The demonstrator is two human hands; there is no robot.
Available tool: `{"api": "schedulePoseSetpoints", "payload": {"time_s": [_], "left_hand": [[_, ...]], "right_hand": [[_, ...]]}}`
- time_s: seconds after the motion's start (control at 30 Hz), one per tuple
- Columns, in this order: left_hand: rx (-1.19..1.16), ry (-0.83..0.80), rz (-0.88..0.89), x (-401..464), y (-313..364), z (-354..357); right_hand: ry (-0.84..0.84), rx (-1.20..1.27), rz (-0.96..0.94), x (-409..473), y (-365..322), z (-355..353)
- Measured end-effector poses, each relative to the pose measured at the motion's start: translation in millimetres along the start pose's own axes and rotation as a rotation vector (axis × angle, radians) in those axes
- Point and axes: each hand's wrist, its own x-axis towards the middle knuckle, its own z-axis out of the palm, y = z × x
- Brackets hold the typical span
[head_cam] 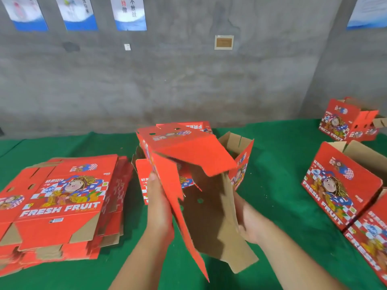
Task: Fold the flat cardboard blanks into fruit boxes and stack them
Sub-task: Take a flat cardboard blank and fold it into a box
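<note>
From the head camera, you've got the half-opened red printed cardboard blank (188, 164) up off the green felt table (272, 185), held in the air between both hands, open brown inside facing you. Your left hand (159, 206) is flat along the outer red side panel, fingers straight and pressed against the card, thumb side near the top edge. Your right hand (251, 222) is tucked behind the brown flap on the other side; I can't tell how its fingers lie, the card hides them.

The long red pointed flap (188, 231) hangs loose toward you and the brown bottom flap (234, 256) droops beside it, so I'd say the base isn't locked yet. Square the tube first: push the two sides apart evenly until the corners crease sharp, then fold the brown flap in before the red one so the tab finds its slot. Keep your left palm flat; squeezing would bow the panel.

To your left the stack of flat red fruit-box blanks (62, 197) waits on the table, well apart from your hands. Behind the piece you hold sits an open-topped red folded box (240, 164), and finished red boxes (339, 185) stand at the right edge, another (345, 120) farther back by the grey concrete wall (188, 80). That right-hand group looks like your stacking spot.
</note>
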Motion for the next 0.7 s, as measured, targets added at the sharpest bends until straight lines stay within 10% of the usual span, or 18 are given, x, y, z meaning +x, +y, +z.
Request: {"api": "schedulePoseSetpoints", "payload": {"time_s": [0.33, 0.7], "left_hand": [[0.547, -0.157, 0.286, -22.9, 4.0, 0.6], [0.128, -0.005, -0.111, -39.7, 35.7, 13.0]], "right_hand": [[0.003, -0.309, -0.250, -3.7, -6.2, 7.5], [-0.018, -0.254, -0.376, -24.8, -56.3, -32.0]]}}
